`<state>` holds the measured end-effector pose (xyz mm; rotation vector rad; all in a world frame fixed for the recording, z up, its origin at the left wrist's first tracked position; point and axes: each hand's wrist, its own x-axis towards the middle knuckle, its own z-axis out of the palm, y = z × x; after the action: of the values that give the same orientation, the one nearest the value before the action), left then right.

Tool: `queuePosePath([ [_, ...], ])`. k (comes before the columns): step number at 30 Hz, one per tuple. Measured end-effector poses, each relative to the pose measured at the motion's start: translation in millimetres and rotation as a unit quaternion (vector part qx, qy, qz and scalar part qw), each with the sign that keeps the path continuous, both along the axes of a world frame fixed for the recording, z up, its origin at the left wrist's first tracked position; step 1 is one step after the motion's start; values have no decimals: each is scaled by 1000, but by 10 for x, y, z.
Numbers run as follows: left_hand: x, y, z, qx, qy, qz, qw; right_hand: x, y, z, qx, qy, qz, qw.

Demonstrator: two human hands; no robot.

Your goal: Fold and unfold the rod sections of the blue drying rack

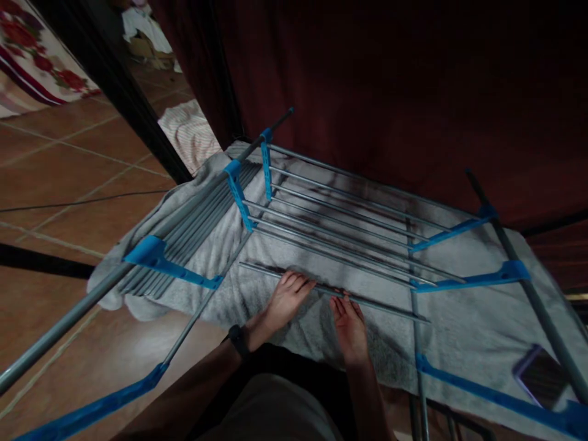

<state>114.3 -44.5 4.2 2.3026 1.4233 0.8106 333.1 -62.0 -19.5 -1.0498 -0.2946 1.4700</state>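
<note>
A loose grey metal tube [381,305] lies crosswise in front of me, just above the grey blanket. Around its left half curl the fingers of my left hand [289,298], knuckles up. My right hand [350,323] pinches the tube near its middle, palm turned upward. Beyond it stands a partly built rack frame with blue plastic brackets [241,199] on the left and blue arms [468,283] on the right. Several parallel tubes [331,236] span between those sides. Long side poles [98,294] run along the frame's left and right.
More grey tubes [197,226] lie bundled on the blanket [294,343] at the left. A phone [542,375] rests at the right, by the right pole [528,294]. A dark red curtain [390,92] hangs behind. Dark posts [124,104] and tiled floor [59,165] are at left.
</note>
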Motion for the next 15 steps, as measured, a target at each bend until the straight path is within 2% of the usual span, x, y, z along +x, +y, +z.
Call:
queuePosePath([
  [5,-110,100,-59,-39,73,-34,996,10,-24,43,18,-13,10,1000],
  [15,-108,63,-41,-39,58,-22,997,38,17,126,-13,-25,24,999],
])
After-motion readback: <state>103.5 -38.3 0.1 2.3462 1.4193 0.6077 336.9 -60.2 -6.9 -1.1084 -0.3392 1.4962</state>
